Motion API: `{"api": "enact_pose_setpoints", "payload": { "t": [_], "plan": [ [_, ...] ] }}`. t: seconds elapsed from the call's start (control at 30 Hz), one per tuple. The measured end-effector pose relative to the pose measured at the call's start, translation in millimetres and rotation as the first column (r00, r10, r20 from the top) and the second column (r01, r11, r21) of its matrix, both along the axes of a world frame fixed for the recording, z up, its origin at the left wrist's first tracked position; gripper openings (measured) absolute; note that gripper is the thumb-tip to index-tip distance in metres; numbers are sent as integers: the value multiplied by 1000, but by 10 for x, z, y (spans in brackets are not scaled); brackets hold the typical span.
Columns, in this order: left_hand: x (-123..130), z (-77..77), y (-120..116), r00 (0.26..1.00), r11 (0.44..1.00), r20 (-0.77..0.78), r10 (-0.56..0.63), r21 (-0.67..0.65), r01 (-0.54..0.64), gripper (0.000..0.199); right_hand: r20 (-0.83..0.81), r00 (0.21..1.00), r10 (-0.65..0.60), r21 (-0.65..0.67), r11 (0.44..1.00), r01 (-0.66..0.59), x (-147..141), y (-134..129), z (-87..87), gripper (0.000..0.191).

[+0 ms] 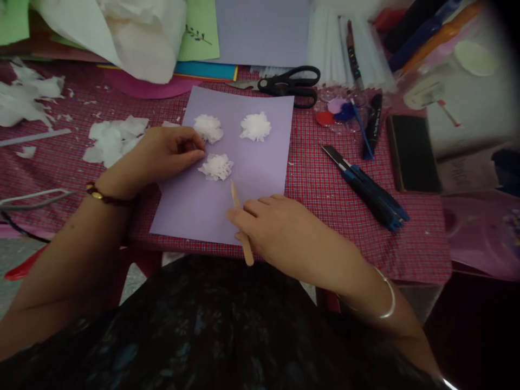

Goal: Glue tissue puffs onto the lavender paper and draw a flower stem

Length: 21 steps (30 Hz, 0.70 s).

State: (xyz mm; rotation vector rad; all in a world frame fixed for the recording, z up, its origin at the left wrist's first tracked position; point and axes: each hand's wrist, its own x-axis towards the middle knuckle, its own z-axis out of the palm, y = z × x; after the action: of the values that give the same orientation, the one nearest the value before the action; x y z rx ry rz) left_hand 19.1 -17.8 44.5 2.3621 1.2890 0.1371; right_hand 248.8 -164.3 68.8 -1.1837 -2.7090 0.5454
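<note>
A purple sheet (195, 208) lies on the checked tablecloth, with three ruffled white paper flowers on it: one at the upper left (208, 128), one at the upper right (255, 127) and a lower one (216, 167). My right hand (272, 225) grips a flat wooden stick (247, 249) between thumb and fingers, its tip just below the lower flower. My left hand (170, 154) rests at the sheet's left edge, beside the two left flowers, with thumb and index finger curved and a gap between them. Nothing shows in its grasp.
Black-handled scissors (288, 84) lie behind the sheet. A blue and black cutter (365, 189) is to the right, near a dark box (413, 154), a black marker (372, 124) and paint blobs (336, 111). Crumpled white paper (116, 138) lies at the left.
</note>
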Motion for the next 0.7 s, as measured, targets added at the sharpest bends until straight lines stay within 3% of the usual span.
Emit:
{"api": "enact_pose_setpoints", "payload": {
  "t": [0.7],
  "plan": [
    [-19,-9,4,999,999,-10,-45,30,46,25,56,998,-8,-40,999,10,5,38,-17,19]
  ]
}}
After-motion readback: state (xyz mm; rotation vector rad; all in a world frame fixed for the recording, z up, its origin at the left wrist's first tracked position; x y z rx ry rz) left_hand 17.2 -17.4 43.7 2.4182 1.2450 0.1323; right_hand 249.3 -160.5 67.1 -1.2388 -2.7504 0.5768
